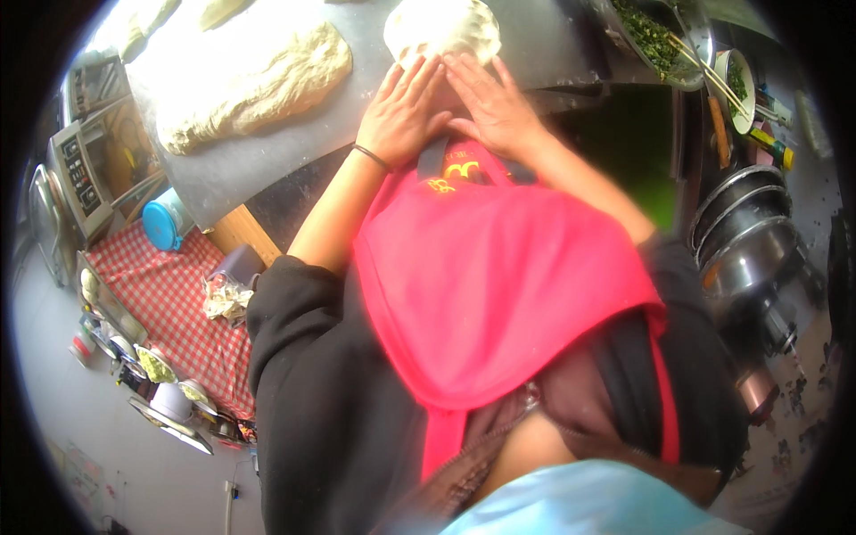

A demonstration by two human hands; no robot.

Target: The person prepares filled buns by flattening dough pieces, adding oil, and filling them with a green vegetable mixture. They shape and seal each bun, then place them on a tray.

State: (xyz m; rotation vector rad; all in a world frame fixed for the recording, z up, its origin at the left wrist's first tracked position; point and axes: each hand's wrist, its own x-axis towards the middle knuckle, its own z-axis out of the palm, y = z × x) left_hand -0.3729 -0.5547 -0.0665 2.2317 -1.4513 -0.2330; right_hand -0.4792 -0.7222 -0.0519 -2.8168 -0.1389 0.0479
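A round, pale piece of dough (443, 28) lies near the front edge of a metal worktop (361, 93). My left hand (404, 110) and my right hand (496, 107) are spread flat side by side, fingertips touching the dough's near side. The thumbs point toward each other, and neither hand grips anything. A dark band circles my left wrist. To the left of the round piece stretches a long, thick slab of dough (267, 83), partly washed out by glare. More pale dough shows at the top left edge.
At the right are a metal bowl of chopped greens (645, 40), chopsticks (712, 73) and stacked metal pans (749, 227). On the left, a blue-lidded container (160, 224) stands near a red checked cloth (174, 294). My red apron (495, 267) bulges below the hands.
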